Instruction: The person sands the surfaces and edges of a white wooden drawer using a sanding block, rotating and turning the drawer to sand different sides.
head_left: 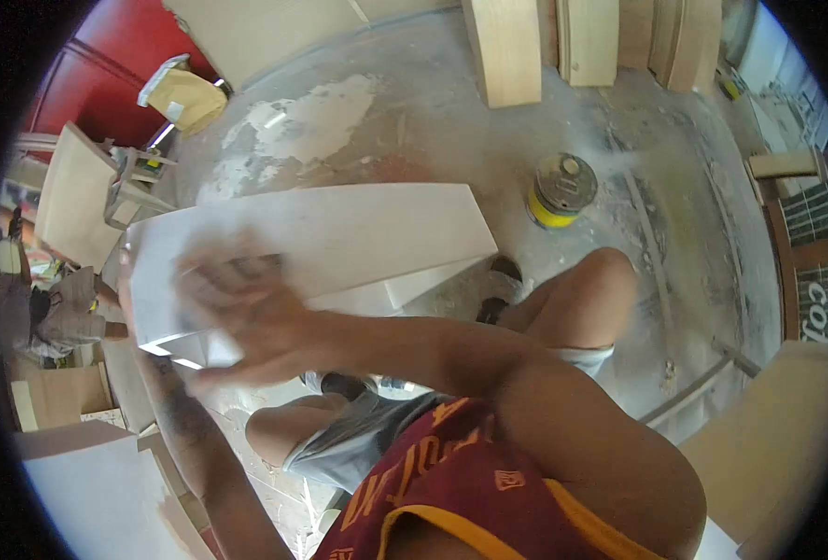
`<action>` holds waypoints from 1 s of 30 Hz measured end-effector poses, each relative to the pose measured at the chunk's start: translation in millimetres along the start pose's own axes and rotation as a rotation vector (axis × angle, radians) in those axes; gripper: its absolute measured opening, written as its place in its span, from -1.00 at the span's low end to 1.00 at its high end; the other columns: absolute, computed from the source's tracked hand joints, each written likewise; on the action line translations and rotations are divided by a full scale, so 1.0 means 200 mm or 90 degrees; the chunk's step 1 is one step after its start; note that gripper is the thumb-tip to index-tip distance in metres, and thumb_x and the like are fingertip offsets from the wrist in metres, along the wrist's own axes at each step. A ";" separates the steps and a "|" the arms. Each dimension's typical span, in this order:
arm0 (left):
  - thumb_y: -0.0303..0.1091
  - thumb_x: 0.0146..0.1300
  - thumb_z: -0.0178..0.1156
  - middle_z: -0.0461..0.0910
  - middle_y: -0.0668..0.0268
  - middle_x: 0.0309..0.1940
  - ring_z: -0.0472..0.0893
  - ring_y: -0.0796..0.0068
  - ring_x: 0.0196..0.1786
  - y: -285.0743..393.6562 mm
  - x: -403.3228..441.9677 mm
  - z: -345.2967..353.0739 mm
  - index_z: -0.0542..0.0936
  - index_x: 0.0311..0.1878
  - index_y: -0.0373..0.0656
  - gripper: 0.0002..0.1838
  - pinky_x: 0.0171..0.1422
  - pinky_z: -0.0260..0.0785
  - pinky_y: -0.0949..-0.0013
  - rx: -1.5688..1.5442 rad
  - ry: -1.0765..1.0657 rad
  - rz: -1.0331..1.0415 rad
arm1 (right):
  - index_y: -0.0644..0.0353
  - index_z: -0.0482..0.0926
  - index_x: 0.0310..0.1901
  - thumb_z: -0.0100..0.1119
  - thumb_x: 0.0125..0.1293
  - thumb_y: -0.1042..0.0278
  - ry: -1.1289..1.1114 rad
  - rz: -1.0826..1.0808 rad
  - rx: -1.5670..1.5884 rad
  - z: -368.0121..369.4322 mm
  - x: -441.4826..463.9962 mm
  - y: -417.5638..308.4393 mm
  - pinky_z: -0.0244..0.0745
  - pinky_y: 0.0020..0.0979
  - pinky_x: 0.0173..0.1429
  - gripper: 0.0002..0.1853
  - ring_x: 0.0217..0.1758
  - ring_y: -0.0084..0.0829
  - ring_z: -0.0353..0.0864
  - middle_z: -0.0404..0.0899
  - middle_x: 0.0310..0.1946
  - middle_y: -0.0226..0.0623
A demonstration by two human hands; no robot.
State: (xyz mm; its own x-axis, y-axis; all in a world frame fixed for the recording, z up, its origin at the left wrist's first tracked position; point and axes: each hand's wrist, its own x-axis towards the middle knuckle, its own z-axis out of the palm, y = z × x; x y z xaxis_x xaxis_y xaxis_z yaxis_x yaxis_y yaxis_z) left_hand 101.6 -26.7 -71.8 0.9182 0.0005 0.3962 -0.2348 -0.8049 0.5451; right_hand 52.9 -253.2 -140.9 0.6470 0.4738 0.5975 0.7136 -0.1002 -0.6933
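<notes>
A long white painted wooden piece (pixel 367 219), box-like with an opening at its near left end, lies across in front of me above my knees. My left hand (pixel 126 285) grips its left end; the fingers show only in part along the edge. On the white top face lies my right hand (pixel 237 294), smeared by motion, with fingers pressed down and thumb apart. A thin dark edge, which looks like sandpaper (pixel 272 264), sticks out from under those fingers; the rest of it is hidden.
A tin with a yellow band (pixel 552 220) stands on the dusty floor. Pale wooden pieces (pixel 507 56) stand at the back. Another person (pixel 69 308) is at the far left, near a curved panel (pixel 73 191). Boards (pixel 778 439) lie at the right.
</notes>
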 end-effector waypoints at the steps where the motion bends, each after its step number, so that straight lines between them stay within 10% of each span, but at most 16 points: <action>1: -0.29 0.53 -0.05 0.49 -0.09 0.40 0.50 0.02 0.44 0.00 0.00 -0.01 0.43 0.43 -0.29 -0.51 0.52 0.36 0.07 -0.001 0.003 -0.003 | 0.26 0.22 0.58 0.22 0.28 -0.47 0.048 -0.046 -0.009 0.10 0.06 -0.01 -0.42 0.29 0.71 0.08 0.74 0.16 -0.12 0.06 0.63 0.16; 6: -0.29 0.54 -0.04 0.49 -0.09 0.39 0.50 0.03 0.43 -0.04 0.00 -0.05 0.43 0.43 -0.30 -0.51 0.51 0.36 0.08 -0.001 0.010 -0.013 | 0.20 0.21 0.60 0.19 0.42 -0.26 0.084 0.158 -0.105 0.00 -0.37 0.41 -0.30 0.18 0.73 -0.09 0.75 0.05 -0.07 0.09 0.65 0.04; 8: -0.29 0.54 -0.04 0.49 -0.08 0.39 0.51 0.03 0.43 -0.04 -0.01 -0.06 0.43 0.43 -0.30 -0.51 0.51 0.36 0.08 -0.004 0.014 -0.019 | 0.20 0.21 0.59 -0.02 0.59 -0.05 -0.170 0.439 -0.194 -0.38 -0.69 0.74 -0.21 0.13 0.73 -0.30 0.74 0.05 -0.04 0.01 0.67 0.06; 11: -0.29 0.54 -0.04 0.49 -0.08 0.39 0.51 0.04 0.42 -0.05 -0.01 -0.06 0.43 0.43 -0.30 -0.52 0.51 0.36 0.09 -0.004 0.018 -0.022 | 0.20 0.10 0.63 -0.11 0.63 -0.10 0.044 0.641 -0.280 -0.46 -0.97 1.08 -0.23 0.02 0.76 -0.26 0.76 0.01 -0.11 -0.07 0.70 0.02; 15: -0.28 0.55 -0.04 0.50 -0.07 0.38 0.51 0.04 0.42 -0.04 -0.02 -0.07 0.44 0.43 -0.30 -0.52 0.51 0.36 0.09 0.000 0.023 -0.026 | 0.17 0.02 0.67 -0.10 0.54 -0.37 -0.174 0.318 -0.157 -0.23 -0.31 0.69 -0.43 0.03 0.78 -0.07 0.79 0.02 -0.28 -0.16 0.71 0.07; 19: -0.28 0.55 -0.04 0.50 -0.07 0.38 0.51 0.05 0.41 -0.02 -0.05 -0.05 0.44 0.42 -0.30 -0.52 0.50 0.36 0.10 0.011 0.019 -0.037 | 0.36 0.03 0.63 -0.11 0.41 -0.58 -0.050 -0.080 -0.031 0.05 0.24 0.22 -0.35 0.07 0.77 0.14 0.76 0.08 -0.13 -0.03 0.67 0.17; 23: -0.28 0.55 -0.04 0.50 -0.07 0.38 0.52 0.06 0.41 -0.04 -0.06 -0.08 0.44 0.42 -0.30 -0.52 0.50 0.36 0.11 0.007 0.028 -0.051 | 0.19 0.13 0.62 -0.05 0.48 -0.41 0.050 0.288 -0.116 -0.05 -0.03 0.60 -0.16 0.15 0.73 -0.06 0.69 0.13 0.05 0.10 0.63 0.07; 27: -0.27 0.56 -0.04 0.51 -0.06 0.37 0.52 0.07 0.40 -0.03 -0.01 -0.05 0.44 0.42 -0.30 -0.52 0.50 0.36 0.11 0.003 0.028 -0.041 | 0.23 0.32 0.46 0.01 0.56 -0.02 -0.023 0.329 -0.635 -0.48 -0.84 1.39 0.26 0.17 0.52 -0.39 0.56 0.19 0.29 0.25 0.53 0.16; 30: -0.27 0.56 -0.04 0.51 -0.06 0.37 0.52 0.07 0.40 -0.03 0.00 -0.05 0.44 0.42 -0.30 -0.52 0.49 0.36 0.12 0.007 0.029 -0.036 | 0.26 0.32 0.48 0.00 0.55 -0.14 -0.041 0.408 -0.575 -0.37 -0.54 1.15 0.15 0.16 0.59 -0.30 0.57 0.17 0.25 0.27 0.50 0.14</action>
State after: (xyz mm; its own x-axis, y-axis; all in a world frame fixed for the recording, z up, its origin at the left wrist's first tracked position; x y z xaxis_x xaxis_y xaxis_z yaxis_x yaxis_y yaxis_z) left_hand 99.3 -16.6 -67.1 0.9144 0.0726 0.3982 -0.1792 -0.8096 0.5590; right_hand 166.3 -393.0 -335.3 0.9700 0.1481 0.1930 0.2023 -0.9316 -0.3019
